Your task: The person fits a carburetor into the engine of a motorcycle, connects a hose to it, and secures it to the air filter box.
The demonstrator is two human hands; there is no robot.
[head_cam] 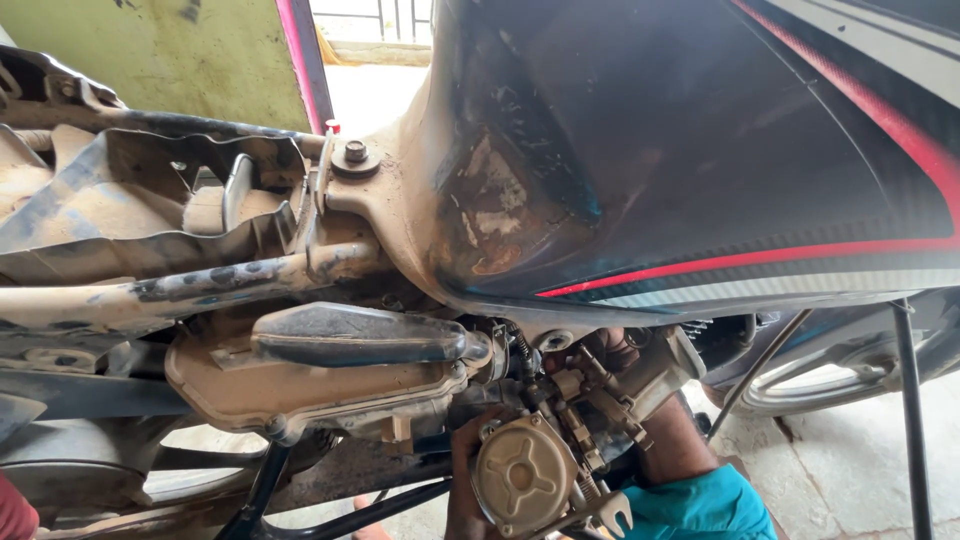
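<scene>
A dusty brass-coloured carburetor (525,472) hangs under the dark fuel tank (700,150) of a motorcycle, next to the tan air-box cover (320,385). My left hand (466,455) comes up from below and its fingers curl on the carburetor's left side. My right hand (612,352), on a forearm in a teal sleeve (700,505), reaches up behind the carburetor; its fingers wrap over the top and are mostly hidden by it. An open-end spanner (614,512) lies just below the carburetor; I cannot tell what holds it.
The seat is off, baring the muddy frame rails (200,285) and tray (150,200). A black stand tube (912,420) rises at right before the front wheel (830,380). Black frame tubes (330,515) cross below. The floor is pale concrete (850,470).
</scene>
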